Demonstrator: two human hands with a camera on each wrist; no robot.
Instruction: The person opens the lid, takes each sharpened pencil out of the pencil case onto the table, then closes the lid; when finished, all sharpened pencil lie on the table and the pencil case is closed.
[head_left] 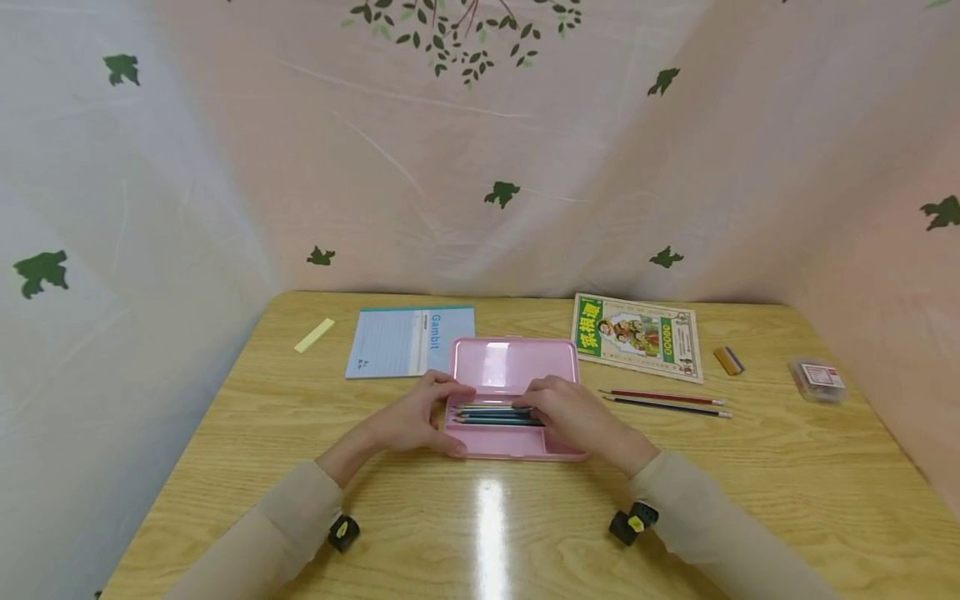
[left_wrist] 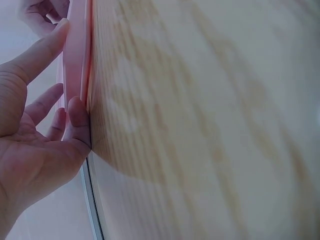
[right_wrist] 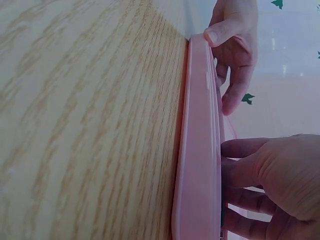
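Where the wooden table (head_left: 247, 433) meets the draped leaf-print sheet (head_left: 187, 183) at my far left, a yellow strip of paper (head_left: 314, 335) lies alone near the back edge; next, a blue Gambit notepad (head_left: 401, 342), its right edge touching or slipping behind the raised lid of the pink pencil case (head_left: 513, 367); open wood before it, to the table's left edge. My left hand (head_left: 416, 421): thumb against the case's near left corner, fingers curved over its left end, gripping it. Pencil case: open, centre of table, lid tilted back; several pencils (head_left: 491, 412) lying lengthwise in its tray. My right hand (head_left: 573, 417): fingers loosely bent, resting on the pencils' right ends; whether it pinches one, I cannot tell. Right of case: two loose pencils (head_left: 667, 402), side by side, apart from it; behind them a green-bordered booklet (head_left: 637, 337); further right a small brown eraser (head_left: 728, 360); then a small clear box (head_left: 819, 379) near the right edge. Broad bare wood in front, towards me, with a glare streak; sheet closing in three sides.
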